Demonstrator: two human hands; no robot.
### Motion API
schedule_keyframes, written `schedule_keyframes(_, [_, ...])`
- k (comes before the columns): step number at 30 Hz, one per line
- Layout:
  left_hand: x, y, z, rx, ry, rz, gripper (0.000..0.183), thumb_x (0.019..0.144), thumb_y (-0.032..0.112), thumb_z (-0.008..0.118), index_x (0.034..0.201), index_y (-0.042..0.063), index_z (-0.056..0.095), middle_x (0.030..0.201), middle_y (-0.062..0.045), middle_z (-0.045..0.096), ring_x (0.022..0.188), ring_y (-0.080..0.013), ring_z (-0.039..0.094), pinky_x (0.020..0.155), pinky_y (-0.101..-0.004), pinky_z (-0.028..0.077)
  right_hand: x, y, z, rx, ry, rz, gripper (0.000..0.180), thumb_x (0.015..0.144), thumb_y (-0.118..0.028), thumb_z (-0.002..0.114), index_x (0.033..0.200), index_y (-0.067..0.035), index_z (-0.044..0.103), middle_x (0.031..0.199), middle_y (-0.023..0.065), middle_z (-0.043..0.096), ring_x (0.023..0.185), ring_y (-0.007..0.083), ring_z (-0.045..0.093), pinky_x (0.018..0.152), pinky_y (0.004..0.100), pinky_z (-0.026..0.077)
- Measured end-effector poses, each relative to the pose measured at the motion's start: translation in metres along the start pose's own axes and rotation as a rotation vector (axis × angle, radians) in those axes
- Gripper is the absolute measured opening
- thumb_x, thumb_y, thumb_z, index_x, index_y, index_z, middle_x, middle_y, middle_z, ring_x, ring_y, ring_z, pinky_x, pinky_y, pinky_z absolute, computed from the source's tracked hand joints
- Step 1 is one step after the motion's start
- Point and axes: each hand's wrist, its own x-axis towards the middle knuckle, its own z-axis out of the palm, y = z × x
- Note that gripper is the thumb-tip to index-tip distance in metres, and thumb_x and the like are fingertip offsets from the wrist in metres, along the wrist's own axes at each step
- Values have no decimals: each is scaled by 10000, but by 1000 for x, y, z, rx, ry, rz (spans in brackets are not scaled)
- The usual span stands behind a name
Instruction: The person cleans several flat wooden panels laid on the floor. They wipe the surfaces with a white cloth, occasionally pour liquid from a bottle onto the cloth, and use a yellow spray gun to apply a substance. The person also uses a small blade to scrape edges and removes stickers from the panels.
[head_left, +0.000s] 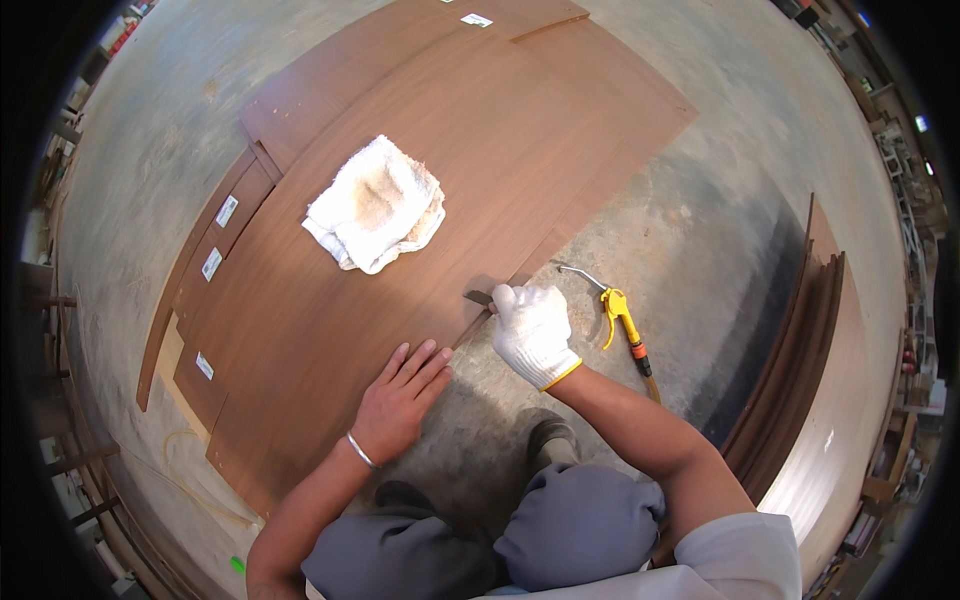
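Observation:
A large brown wood-grain panel (480, 180) lies before me on top of other boards. My left hand (397, 409), bare with a metal bangle at the wrist, rests palm down near the panel's close edge, fingers extended and holding nothing. My right hand (531, 330) wears a white knit glove with a yellow cuff. It is closed around a small tool with a dark flat blade (478, 298), perhaps a scraper; the fist hides its handle. The blade is over the panel beside its near edge; whether it touches cannot be told. A folded white terry cloth (375, 202) with brownish stains sits on the panel.
A yellow air blow gun (619, 307) with a hose lies on the concrete floor (697, 225) to the right. Several brown panels (817, 360) stand stacked farther right. Narrow boards (199, 262) with labels stick out at left. My knees (577, 525) are close below.

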Motion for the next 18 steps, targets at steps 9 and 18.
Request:
schedule_keyframes(9, [-62,-1,-21,-144,51,-177,432,785,-56,596,1191,45,705,1401,-70,649,1453,-298,470,1237,-503,326,16,44,8,257,3,201,170,963,-225,615,1068,-92,615,765,187,714,728,425,705,660,537,546])
schedule_keyframes(18, [-159,-29,-27,-54,573,-789,364,921,-51,535,1252,3,675,1315,-127,687,1359,-353,530,1152,-462,404,-45,-62,26,250,-85,-85,112,936,-142,650,980,-106,554,630,133,658,559,331,675,517,468,510])
